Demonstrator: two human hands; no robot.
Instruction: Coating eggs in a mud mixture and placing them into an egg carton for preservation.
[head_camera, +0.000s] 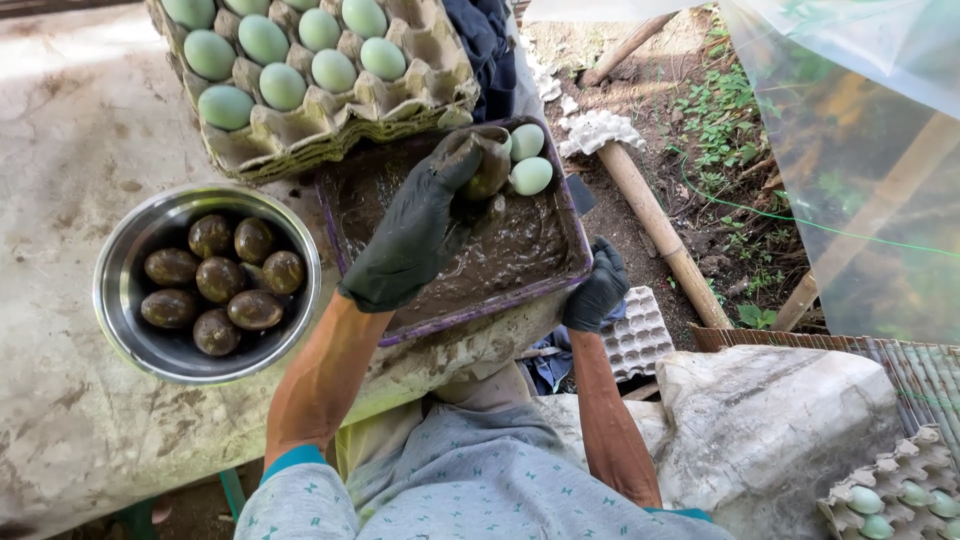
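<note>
A purple tray (572, 262) of wet brown mud sits tilted at the edge of a stained counter (70, 130), and everything else lies around it. The left hand (415, 232), in a dark glove smeared with mud, reaches over the middle of the tray and is clamped around a mud-coated egg (491, 165) at the tray's far end, fingers curled about it. Just beside that egg, in the far corner of the tray, two clean pale green eggs (530, 160) rest touching each other against the rim. The right hand (597, 290), also in a dark glove, is well apart from the left one and is closed on the tray's near right corner, holding the rim. To the left of the tray stands a round steel bowl (120, 300) holding a heap of mud-coated eggs (220, 280), all dark brown. Beyond the tray, touching its far edge, lies a stack of grey pulp egg cartons (330, 120) filled with more pale green eggs (283, 85). Below the tray's right corner, lower than the counter, an empty white egg carton (640, 335) lies near the ground, and another carton (890, 480) with a few green eggs shows farther right.
</note>
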